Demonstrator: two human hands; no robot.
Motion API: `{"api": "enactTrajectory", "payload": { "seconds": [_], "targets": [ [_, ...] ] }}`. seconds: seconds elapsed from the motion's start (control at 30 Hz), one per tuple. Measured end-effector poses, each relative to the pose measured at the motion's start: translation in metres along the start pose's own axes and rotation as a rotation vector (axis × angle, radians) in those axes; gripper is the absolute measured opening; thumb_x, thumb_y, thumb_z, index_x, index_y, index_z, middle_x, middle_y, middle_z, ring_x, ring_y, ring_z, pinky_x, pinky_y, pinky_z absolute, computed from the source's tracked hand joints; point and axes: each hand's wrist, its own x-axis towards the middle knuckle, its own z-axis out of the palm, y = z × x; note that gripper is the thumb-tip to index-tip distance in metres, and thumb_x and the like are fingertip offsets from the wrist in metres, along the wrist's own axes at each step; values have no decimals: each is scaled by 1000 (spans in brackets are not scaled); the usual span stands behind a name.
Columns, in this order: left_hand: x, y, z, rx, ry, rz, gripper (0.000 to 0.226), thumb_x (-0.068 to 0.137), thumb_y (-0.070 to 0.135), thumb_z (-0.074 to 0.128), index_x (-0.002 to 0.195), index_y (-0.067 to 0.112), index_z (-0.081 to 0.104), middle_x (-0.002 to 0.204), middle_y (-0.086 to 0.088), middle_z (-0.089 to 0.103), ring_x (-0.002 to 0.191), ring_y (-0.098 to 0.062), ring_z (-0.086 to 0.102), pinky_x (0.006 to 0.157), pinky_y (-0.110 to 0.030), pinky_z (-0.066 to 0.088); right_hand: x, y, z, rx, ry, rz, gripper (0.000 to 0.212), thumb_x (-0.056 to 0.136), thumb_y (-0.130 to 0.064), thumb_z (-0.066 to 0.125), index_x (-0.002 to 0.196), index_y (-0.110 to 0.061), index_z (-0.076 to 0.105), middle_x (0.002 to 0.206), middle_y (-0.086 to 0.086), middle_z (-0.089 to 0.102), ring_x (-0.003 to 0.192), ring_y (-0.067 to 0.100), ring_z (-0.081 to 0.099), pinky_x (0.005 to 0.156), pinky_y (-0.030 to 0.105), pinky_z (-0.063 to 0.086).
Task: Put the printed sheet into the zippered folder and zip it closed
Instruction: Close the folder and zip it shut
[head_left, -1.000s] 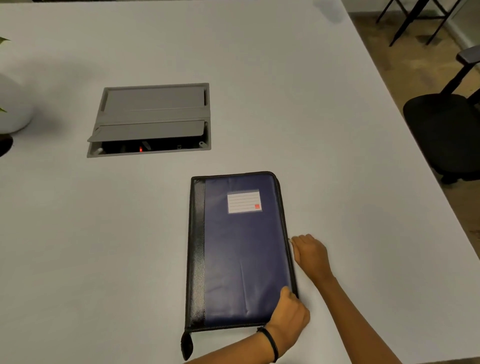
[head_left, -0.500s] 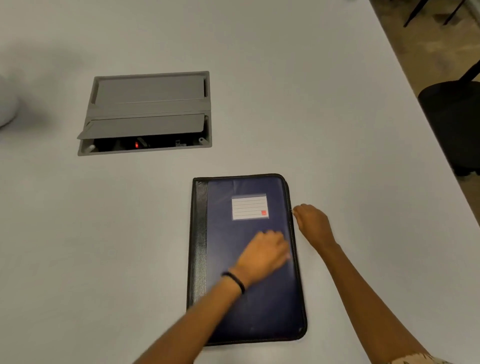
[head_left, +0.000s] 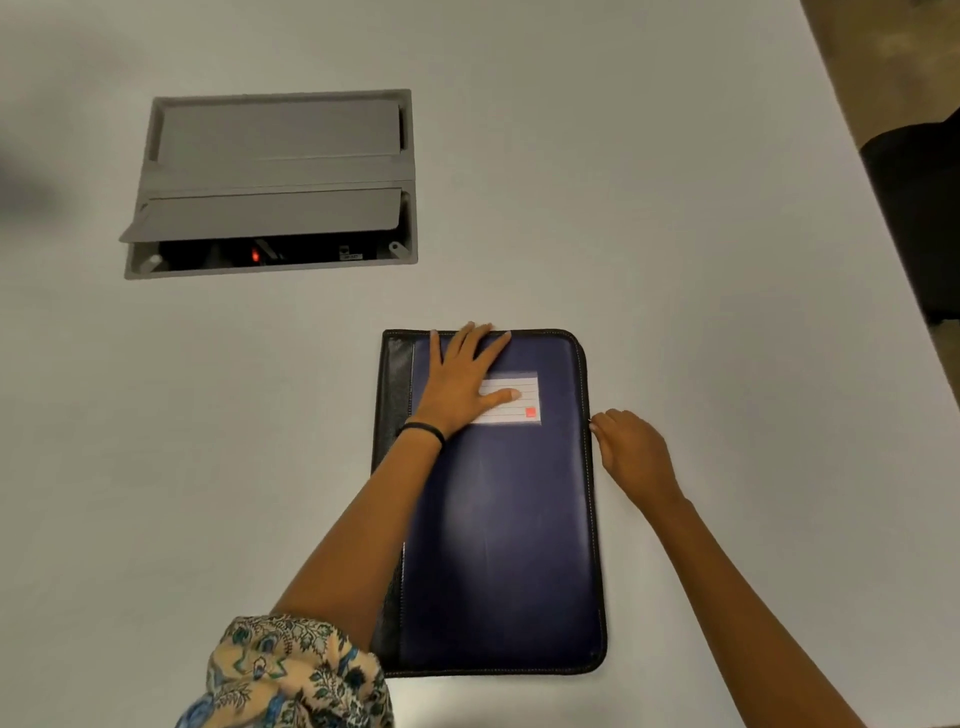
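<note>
Wide matte white surface (head_left: 675, 234) fills nearly the whole view; its right edge runs diagonally, with brown floor (head_left: 893, 57) beyond it at far right and part of a black chair seat (head_left: 919, 208) just off that edge. Grey recessed cable box (head_left: 270, 182) set into the surface at far left, its near flap tilted up, dark sockets and a small red light underneath. Dark navy zippered folder with black spine strip (head_left: 498, 519) lies flat and closed, near centre, long side running near to far. White label with red square (head_left: 511, 400) on its far half. Left hand (head_left: 465, 384) spread flat, palm down on the cover, partly over the label; black band (head_left: 423, 430) on the wrist, floral sleeve (head_left: 296, 675) at the near edge. Right hand (head_left: 631, 452) at the folder's right edge, fingertips pressed together at the zip track. The pull itself is too small to see.
</note>
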Motion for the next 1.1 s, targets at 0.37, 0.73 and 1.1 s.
{"api": "enactTrajectory", "payload": {
  "seconds": [0.37,0.73,1.1],
  "targets": [
    [10,0,-9,-238,-2,-10,94,67,45,79,144,17,32,145,-8,37,138,-28,24,114,-53,-15,56,5,-4,-150,165,-21,11,75,8,68,75,-3,64,62,11,65,50,25,56,55,25,31],
    [16,0,-7,-223,-43,26,91,70,50,75,144,18,32,141,-7,38,137,-22,25,113,-45,-19,144,28,-25,-232,-220,-369,8,84,-3,59,88,-8,63,76,10,67,68,24,58,59,26,32],
    [81,62,1,-117,-113,-95,35,91,44,50,111,20,67,113,-6,62,109,-25,51,100,-42,28,138,12,-28,128,-273,-92,18,95,-15,44,86,-9,59,81,8,64,72,21,56,62,27,38]
  ]
}}
